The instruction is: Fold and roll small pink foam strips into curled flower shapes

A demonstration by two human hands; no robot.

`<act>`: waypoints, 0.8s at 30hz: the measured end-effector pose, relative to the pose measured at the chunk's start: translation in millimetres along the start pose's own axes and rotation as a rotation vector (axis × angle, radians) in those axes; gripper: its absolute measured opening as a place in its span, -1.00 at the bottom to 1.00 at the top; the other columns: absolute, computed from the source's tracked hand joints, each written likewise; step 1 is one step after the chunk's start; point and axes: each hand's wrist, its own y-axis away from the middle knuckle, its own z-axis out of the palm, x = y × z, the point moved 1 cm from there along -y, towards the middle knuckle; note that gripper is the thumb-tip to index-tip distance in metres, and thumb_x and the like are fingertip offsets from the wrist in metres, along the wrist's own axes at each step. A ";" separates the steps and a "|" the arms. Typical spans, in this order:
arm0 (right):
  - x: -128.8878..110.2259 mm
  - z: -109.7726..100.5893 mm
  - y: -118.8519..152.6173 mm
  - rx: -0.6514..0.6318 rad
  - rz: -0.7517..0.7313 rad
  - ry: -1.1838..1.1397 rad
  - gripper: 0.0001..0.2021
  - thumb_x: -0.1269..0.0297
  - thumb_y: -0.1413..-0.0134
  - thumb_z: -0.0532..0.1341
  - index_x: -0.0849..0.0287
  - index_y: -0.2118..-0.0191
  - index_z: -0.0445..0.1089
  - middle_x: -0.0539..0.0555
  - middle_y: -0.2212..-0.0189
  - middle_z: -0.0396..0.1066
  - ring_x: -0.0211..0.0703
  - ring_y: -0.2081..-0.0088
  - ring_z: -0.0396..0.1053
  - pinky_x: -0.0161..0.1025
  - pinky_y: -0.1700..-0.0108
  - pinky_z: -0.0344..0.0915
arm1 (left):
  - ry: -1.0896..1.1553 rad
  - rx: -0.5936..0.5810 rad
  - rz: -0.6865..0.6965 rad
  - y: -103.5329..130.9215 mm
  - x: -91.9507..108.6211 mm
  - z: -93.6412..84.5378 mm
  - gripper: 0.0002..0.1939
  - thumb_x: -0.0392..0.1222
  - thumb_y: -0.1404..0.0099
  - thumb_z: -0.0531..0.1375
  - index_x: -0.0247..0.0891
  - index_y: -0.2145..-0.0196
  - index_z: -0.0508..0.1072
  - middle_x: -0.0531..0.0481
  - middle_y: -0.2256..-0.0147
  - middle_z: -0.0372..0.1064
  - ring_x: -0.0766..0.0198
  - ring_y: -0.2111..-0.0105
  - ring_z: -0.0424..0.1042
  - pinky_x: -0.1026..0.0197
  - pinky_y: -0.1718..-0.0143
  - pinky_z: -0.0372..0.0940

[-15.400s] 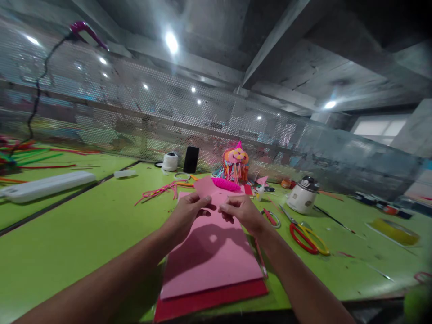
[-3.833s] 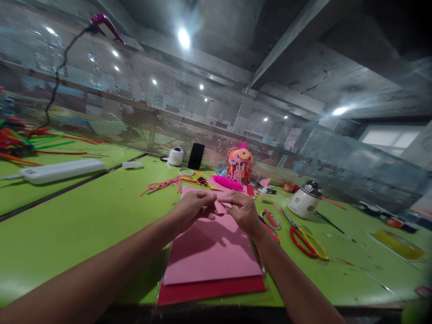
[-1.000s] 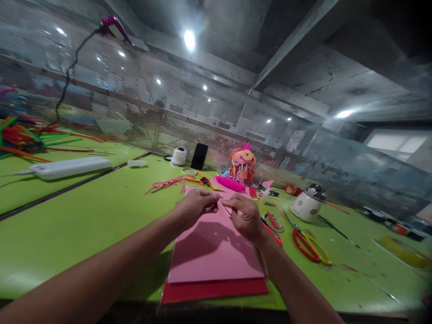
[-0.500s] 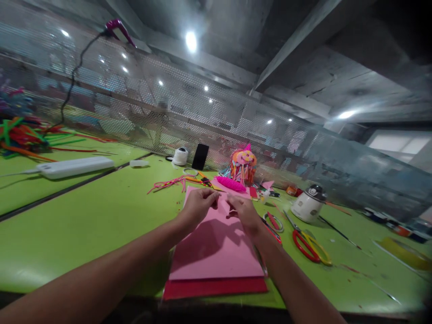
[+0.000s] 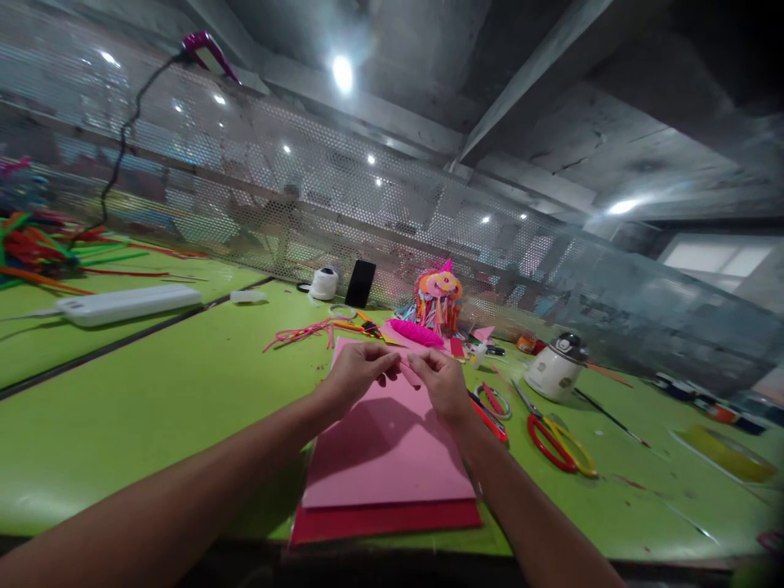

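Pink paper strip (image 5: 411,375), mid-frame, and I've got it pinched in both hands, left hand (image 5: 360,372) and right hand (image 5: 443,384) closed on it, over the larger pink sheet (image 5: 392,465) on the green counter (image 5: 233,392).

A craft workshop, judging by the bare concrete ceiling (image 5: 380,33), the perforated metal screen (image 5: 343,196) and a green tabletop (image 5: 184,392) strewn with scissors (image 5: 554,441), coloured paper (image 5: 392,465) and a tape roll (image 5: 726,453).

Small pink piece (image 5: 410,376) partly hidden (by fingers (image 5: 387,362))
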 end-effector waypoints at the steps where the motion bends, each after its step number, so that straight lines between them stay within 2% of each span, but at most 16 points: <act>1: -0.8 -2.4 -0.8 -0.013 0.002 0.015 -0.72 0.12 -0.01 0.19 0.25 0.53 0.33 -0.07 0.68 0.19 -0.37 0.60 0.11 -0.39 0.56 0.10 | -0.025 -0.042 -0.019 0.3 1.3 -1.3 -0.80 -0.17 -0.10 0.22 -0.35 0.57 0.46 -0.01 0.63 0.38 0.39 0.66 0.26 0.34 0.63 0.15; 3: -2.6 -7.9 -2.3 -0.089 0.018 0.036 -0.70 0.11 0.01 0.20 0.24 0.56 0.30 -0.08 0.70 0.17 -0.37 0.61 0.10 -0.38 0.55 0.09 | -0.081 -0.134 -0.052 0.8 2.5 -3.9 -0.78 -0.14 -0.10 0.23 -0.34 0.58 0.44 -0.01 0.63 0.39 0.42 0.68 0.25 0.36 0.65 0.11; 7: -6.4 -17.2 -3.7 -0.309 0.064 0.071 -0.70 0.11 0.03 0.23 0.26 0.56 0.30 -0.08 0.68 0.22 -0.37 0.61 0.13 -0.37 0.53 0.09 | -0.124 -0.404 -0.099 2.2 -3.3 -5.2 -0.71 -0.03 -0.13 0.20 -0.35 0.53 0.43 -0.02 0.63 0.40 0.40 0.69 0.28 0.35 0.65 0.13; 9: -7.0 -19.4 -4.6 -0.356 0.072 0.074 -0.68 0.10 0.03 0.24 0.27 0.57 0.31 -0.06 0.67 0.23 -0.37 0.60 0.15 -0.37 0.51 0.11 | -0.105 -0.463 -0.125 2.6 -7.0 -4.7 -0.69 0.00 -0.15 0.18 -0.35 0.48 0.42 -0.03 0.64 0.41 0.39 0.71 0.27 0.34 0.66 0.12; 11: -6.0 -20.2 -6.4 -0.311 0.091 0.023 -0.65 0.05 0.01 0.21 0.27 0.56 0.32 -0.06 0.67 0.24 -0.36 0.60 0.17 -0.36 0.51 0.14 | -0.056 -0.468 -0.160 2.7 -8.7 -4.1 -0.70 -0.01 -0.15 0.18 -0.36 0.45 0.39 -0.07 0.62 0.43 0.36 0.69 0.31 0.33 0.66 0.11; 15: -1.6 -17.4 -8.9 -0.131 0.178 -0.181 -0.60 -0.06 0.01 0.17 0.26 0.46 0.38 -0.01 0.60 0.34 -0.35 0.59 0.23 -0.34 0.50 0.22 | 0.061 -0.422 -0.178 2.7 -6.7 -3.0 -0.70 -0.01 -0.14 0.20 -0.34 0.47 0.31 -0.17 0.50 0.49 0.29 0.58 0.42 0.34 0.64 0.13; 19: 2.4 -10.0 -5.5 -0.101 0.151 -0.160 -0.66 0.03 0.08 0.26 0.29 0.46 0.40 0.03 0.56 0.38 -0.33 0.57 0.27 -0.34 0.49 0.25 | 0.075 -0.369 -0.126 3.9 -5.9 0.2 -0.67 0.03 -0.17 0.16 -0.34 0.43 0.30 -0.17 0.46 0.49 0.25 0.52 0.45 0.33 0.61 0.14; 24: 3.9 -4.1 -1.2 0.025 0.063 -0.074 -0.74 0.14 0.05 0.25 0.27 0.51 0.38 -0.02 0.65 0.32 -0.34 0.60 0.24 -0.36 0.52 0.21 | 0.195 -0.312 -0.124 5.4 -9.5 4.2 -0.72 -0.02 -0.17 0.18 -0.31 0.44 0.28 -0.14 0.47 0.49 0.23 0.51 0.46 0.31 0.59 0.15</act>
